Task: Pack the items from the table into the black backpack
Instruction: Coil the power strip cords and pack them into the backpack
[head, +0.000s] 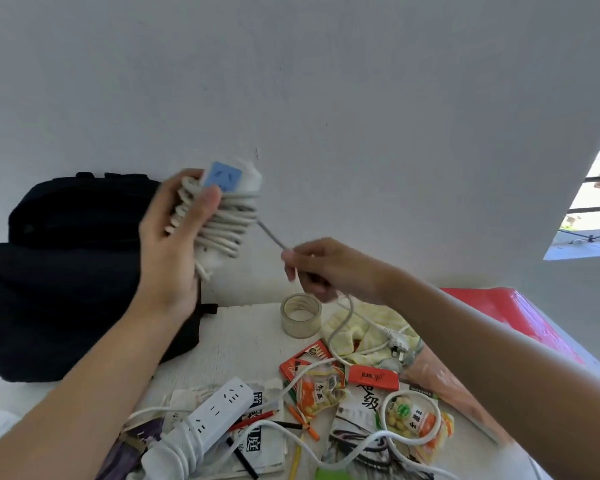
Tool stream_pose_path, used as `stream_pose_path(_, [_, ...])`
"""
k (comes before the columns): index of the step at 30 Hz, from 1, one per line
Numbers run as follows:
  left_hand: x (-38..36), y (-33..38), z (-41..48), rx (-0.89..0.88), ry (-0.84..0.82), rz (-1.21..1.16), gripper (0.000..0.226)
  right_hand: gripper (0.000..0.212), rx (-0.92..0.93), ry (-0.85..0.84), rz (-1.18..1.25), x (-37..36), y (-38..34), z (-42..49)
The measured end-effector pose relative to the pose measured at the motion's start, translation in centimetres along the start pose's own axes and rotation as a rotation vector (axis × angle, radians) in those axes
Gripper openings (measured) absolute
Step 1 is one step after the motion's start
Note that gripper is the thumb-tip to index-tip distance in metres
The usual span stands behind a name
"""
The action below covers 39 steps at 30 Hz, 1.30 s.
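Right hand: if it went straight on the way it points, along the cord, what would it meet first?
Probably the power strip, wound in its cord, that the left hand holds up; depth is unclear, so the right hand could pass in front.

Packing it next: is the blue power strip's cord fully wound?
Partly: coils wrap the power strip in the left hand; right hand holds slack cord, plug lies loose.

L hand (174, 244) grips power strip (222, 188) | R hand (326, 268) pinches cord (272, 237)

Matt black cloth backpack (66, 271), glossy clear tape roll (301, 320)
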<state>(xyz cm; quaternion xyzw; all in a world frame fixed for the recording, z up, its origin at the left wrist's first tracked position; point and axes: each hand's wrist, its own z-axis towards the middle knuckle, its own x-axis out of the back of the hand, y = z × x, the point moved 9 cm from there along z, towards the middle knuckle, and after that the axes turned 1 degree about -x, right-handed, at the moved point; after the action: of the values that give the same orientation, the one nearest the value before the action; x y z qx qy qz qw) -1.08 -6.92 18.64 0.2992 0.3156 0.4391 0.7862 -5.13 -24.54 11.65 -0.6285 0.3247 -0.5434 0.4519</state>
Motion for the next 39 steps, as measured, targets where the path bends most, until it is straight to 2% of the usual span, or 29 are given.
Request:
stream_pose_path(2, [2.5,0.5,1.3,-0.058,0.12,0.228,0.038,0.039,-0.082,-0.031,-0.21,-0.8,1.8,-0.8])
stream_pose_path(3, [3.4,0.5,1.7,-0.097,0.116,0.414,0.038,0.041,-0.081,-0.001,-0.328,-0.7,1.8,-1.0])
stream_pose_path(5, [3.6,-0.7,1.6,-0.144,-0.037,0.878,0.047,0.04,0.029,0.123,-0.578,0.1,0.0,-1.2])
stream_pose_path(7, [3.5,-3.6,0.7,-0.064,-0.241,1.151,0.059,0.035,0.191,0.186,-0.757,0.1,-2.6,-1.5])
stream_pose_path(9, [2.9,-5.6,-0.6,0.006,-0.411,1.165,0.067,0.032,0.343,0.179,-0.851,-0.6,-4.8,-1.8])
stream_pose_path(11, [1.1,-6.5,-2.1,0.034,-0.605,1.046,0.063,0.031,0.445,0.196,-0.839,-0.8,-6.2,-1.9])
stream_pose_path(13, [-0.8,-6.6,-3.7,0.086,-0.753,0.851,0.061,0.028,0.495,0.253,-0.721,-0.2,-7.4,-2.0])
stream_pose_path(15, [-2.3,-5.5,-5.0,0.096,-0.81,0.692,0.068,0.035,0.505,0.276,-0.544,0.5,-8.0,-1.9])
stream_pose_path(17, [-3.3,-4.0,-5.6,0.073,-0.781,0.529,0.071,0.04,0.477,0.242,-0.405,0.5,-8.1,-1.5])
stream_pose_path(20, [-3.9,-2.3,-5.6,0.143,-0.668,0.197,0.079,0.036,0.394,0.164,-0.185,0.3,-7.9,-0.5])
stream_pose_path(23, [-4.4,-1.7,-5.1,0.098,-0.605,0.094,0.09,0.028,0.167,0.037,0.101,0.1,-6.2,0.6])
stream_pose_path(25, [-4.5,-1.5,-4.6,0.076,-0.529,0.081,0.084,0.017,0.102,-0.013,0.278,-0.3,-5.0,1.2])
stream_pose_path(27, [-3.6,-1.1,-3.5,0.074,-0.4,0.049,0.069,0.007,0.133,0.046,0.333,0.1,-3.9,1.5])
stream_pose_path(29, [-1.8,-1.0,-2.2,0.082,-0.228,0.014,0.057,0.018,0.107,0.088,0.359,-0.1,-2.7,1.5])
stream_pose_path(31, [-0.8,-0.9,-1.2,0.049,-0.108,0.04,0.052,0.022,0.069,0.086,0.295,-0.5,-1.9,1.3])
stream_pose_path(34, [0.8,-0.6,0.0,0.012,0.042,0.171,0.038,0.028,0.016,0.062,-0.073,-1.2,-0.9,0.9])
stream_pose_path(36, [2.6,-0.8,0.8,0.048,0.122,0.239,0.03,0.026,-0.002,0.042,-0.275,-1.6,-0.4,0.5])
stream_pose_path(39, [4.8,-1.9,1.7,0.068,0.102,0.634,0.038,0.022,0.107,0.118,-0.555,-1.1,-1.8,-0.1])
